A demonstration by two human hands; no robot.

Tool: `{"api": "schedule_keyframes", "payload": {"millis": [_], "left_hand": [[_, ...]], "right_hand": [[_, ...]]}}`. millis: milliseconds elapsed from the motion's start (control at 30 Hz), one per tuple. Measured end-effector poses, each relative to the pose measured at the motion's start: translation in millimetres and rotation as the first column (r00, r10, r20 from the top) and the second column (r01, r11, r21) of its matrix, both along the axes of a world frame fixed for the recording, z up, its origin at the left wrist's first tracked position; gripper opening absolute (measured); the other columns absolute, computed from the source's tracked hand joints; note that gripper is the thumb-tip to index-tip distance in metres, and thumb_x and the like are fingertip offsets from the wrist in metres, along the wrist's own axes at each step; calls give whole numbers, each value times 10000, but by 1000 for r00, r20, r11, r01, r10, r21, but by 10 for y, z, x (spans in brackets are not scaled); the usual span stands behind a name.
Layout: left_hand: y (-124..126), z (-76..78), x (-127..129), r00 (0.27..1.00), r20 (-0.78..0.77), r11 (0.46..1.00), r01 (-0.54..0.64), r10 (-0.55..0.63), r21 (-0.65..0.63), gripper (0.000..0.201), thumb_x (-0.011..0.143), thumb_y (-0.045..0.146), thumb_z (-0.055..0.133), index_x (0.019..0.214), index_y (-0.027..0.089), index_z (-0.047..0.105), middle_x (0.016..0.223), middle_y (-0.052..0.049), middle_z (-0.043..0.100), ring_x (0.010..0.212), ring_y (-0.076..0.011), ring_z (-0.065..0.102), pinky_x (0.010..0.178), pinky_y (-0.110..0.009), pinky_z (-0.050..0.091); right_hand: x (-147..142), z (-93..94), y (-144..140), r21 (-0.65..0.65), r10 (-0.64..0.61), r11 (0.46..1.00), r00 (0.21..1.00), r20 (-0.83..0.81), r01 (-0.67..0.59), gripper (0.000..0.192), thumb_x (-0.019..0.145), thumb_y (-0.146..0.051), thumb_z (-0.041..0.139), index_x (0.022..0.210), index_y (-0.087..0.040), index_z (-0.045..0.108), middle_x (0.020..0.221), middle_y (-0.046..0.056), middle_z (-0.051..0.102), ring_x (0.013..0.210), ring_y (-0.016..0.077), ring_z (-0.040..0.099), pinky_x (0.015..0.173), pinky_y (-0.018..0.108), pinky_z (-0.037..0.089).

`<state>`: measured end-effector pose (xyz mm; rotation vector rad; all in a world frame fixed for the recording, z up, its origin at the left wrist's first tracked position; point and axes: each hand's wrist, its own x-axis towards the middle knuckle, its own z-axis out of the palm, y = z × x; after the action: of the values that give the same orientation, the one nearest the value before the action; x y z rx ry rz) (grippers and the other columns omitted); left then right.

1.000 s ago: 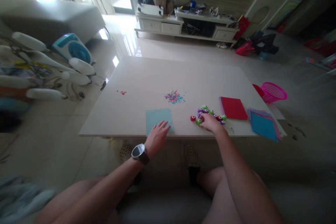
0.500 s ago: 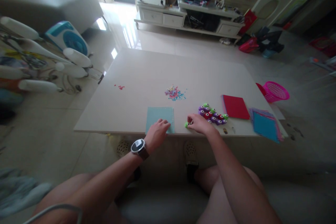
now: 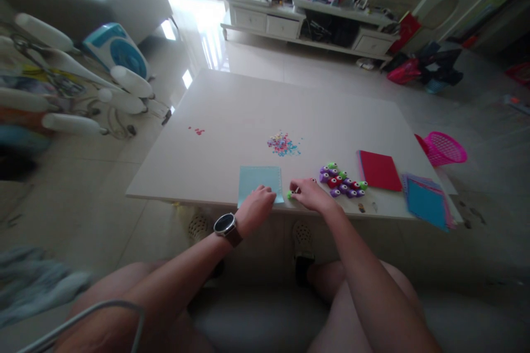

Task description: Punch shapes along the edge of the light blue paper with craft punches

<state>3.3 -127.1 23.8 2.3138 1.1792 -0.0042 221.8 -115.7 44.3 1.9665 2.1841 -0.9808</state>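
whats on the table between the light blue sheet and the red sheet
In the head view, between the light blue sheet and red sheet: the right hand and a cluster of small colourful punches.

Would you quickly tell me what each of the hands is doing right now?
Left hand: resting on the light blue sheet, fingers curled.
Right hand: closed on a small green punch.

Left hand [image 3: 257, 208]: bare, no sleeve; round dark-faced wristwatch [image 3: 226, 224] with silver rim, brown strap, just behind the hand. Right hand [image 3: 311, 196]: bare, unsleeved forearm. Knees uncovered.
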Motion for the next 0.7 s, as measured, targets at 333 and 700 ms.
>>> {"api": "schedule_keyframes", "payload": {"millis": [333, 700], "left_hand": [[-3, -98, 25, 1000, 18, 999, 16, -16, 34, 207, 1012, 95, 487, 954, 195, 659, 1108, -103, 680, 1098, -257, 595, 964, -397, 550], [-3, -78, 41, 1000, 3, 999, 20, -20, 46, 202, 1029, 107, 481, 955, 194, 648, 1108, -97, 680, 1086, -256, 599, 949, -396, 554]], "right_hand": [[-3, -41, -39, -21, -9, 1000, 999, -39, 8, 56, 988, -156, 682, 1030, -179, 710, 1065, 84, 784, 1003, 200, 708, 870, 266, 464], [-52, -4, -31, -32, -3, 999, 999, -36, 2, 70, 1000, -160, 672, 1052, -180, 714, 1068, 84, 779, 999, 191, 700, 868, 257, 451]]}}
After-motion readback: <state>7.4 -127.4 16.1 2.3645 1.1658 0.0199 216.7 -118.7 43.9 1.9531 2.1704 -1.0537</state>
